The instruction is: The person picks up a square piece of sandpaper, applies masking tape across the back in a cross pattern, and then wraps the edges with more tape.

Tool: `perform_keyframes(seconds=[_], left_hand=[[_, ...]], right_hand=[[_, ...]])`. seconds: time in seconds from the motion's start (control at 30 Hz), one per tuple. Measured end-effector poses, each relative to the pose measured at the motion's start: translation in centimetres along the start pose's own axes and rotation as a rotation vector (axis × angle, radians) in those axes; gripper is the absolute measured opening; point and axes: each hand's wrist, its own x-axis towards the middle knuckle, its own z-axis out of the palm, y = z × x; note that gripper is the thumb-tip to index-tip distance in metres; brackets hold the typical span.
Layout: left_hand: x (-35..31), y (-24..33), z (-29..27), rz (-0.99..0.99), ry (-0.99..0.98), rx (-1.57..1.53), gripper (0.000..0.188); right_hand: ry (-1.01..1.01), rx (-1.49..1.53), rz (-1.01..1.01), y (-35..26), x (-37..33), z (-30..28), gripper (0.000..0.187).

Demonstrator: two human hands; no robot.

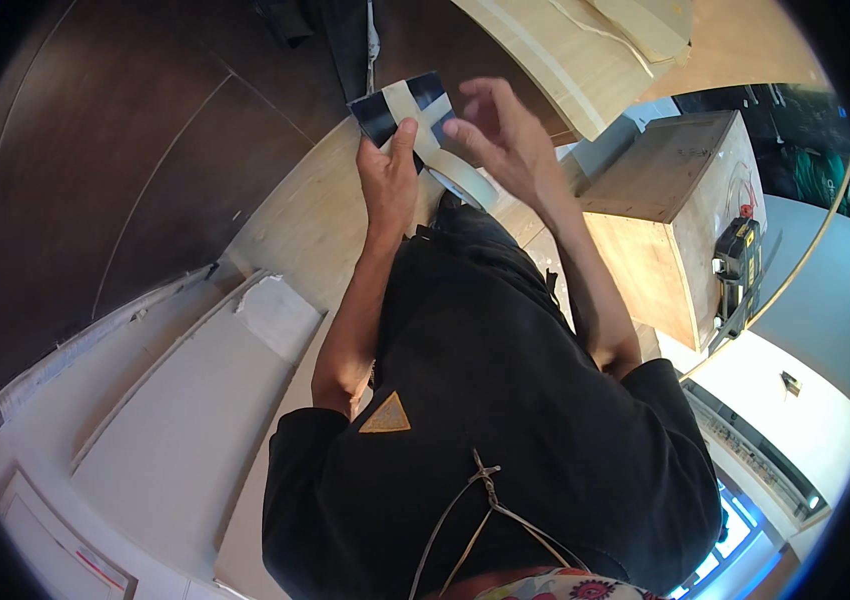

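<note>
My left hand point(390, 190) grips a small dark, glossy rectangular piece point(376, 120) by its near edge, thumb on top. Pale masking tape point(403, 103) crosses the face of the piece. A roll of masking tape point(461, 182) hangs at the near right corner, its strip running up onto the piece. Just to the right, my right hand point(513, 140) is raised with thumb and fingers apart and nothing between them. Its thumb tip comes close to the piece's right edge; whether they touch I cannot tell.
On the right stands a wooden box point(660, 170), with a black and yellow tool case point(738, 255) beside it. A light wooden sheet point(555, 60) lies at the top. White panels point(185, 390) lean at lower left, below a dark brown panelled surface point(105, 130).
</note>
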Motion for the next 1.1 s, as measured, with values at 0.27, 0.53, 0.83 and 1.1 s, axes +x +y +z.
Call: perform_keyframes(seconds=[0.27,0.53,0.83,1.1], left_hand=[[-0.2,0.4,0.0,-0.011,-0.131,-0.046,0.031],[0.9,1.0,-2.0,-0.039,-0.074,-0.090,0.032],[3.8,2.3,-2.5,0.023,0.070,-0.029,0.031],[4.3,2.5,-0.7,0.087,0.214,-0.270,0.037]], right_hand=[[-0.186,0.041,-0.334,-0.4,6.5,-1.2,0.020],[0.166,0.343,-0.022,1.9,5.3,0.8,0.025],[-0.352,0.647,0.358,-2.5,0.5,3.6,0.039],[-0.276,0.515,0.417,-0.3,1.0,4.7,0.047]])
